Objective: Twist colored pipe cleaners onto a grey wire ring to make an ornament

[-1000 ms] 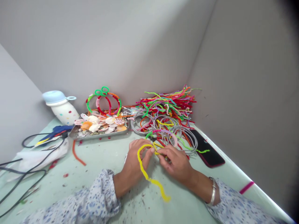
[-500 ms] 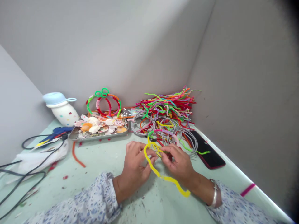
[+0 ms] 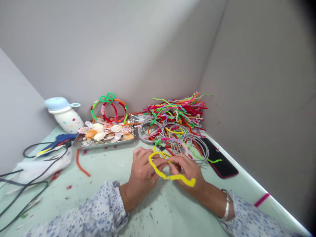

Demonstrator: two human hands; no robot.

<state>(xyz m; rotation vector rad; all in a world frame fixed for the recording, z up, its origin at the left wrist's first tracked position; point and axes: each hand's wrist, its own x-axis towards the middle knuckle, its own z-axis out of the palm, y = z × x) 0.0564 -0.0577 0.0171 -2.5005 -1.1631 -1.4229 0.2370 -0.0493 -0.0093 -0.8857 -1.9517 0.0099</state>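
Note:
My left hand point(image 3: 142, 172) and my right hand point(image 3: 189, 171) meet at the middle of the pale green table point(image 3: 103, 194), both pinching a yellow pipe cleaner point(image 3: 170, 176). The yellow pipe cleaner loops over my left fingers and its free end lies across my right hand. Just beyond the fingers lies a grey metal hoop point(image 3: 197, 144) partly wrapped in coloured pipe cleaner. What exactly the fingertips pinch between them is hidden.
Behind are several grey hoops point(image 3: 148, 131) and a heap of coloured pipe cleaners point(image 3: 177, 110). A metal tray of shells point(image 3: 106, 133) holds wrapped hoops point(image 3: 110, 107). A black phone point(image 3: 219, 158) lies right. A glue gun point(image 3: 58, 140), cables point(image 3: 27, 184) and a white jug point(image 3: 65, 115) lie left.
The yellow pipe cleaner's free end has swung from hanging below my left hand up and rightwards, across my right hand. Both hands stay together at the same spot.

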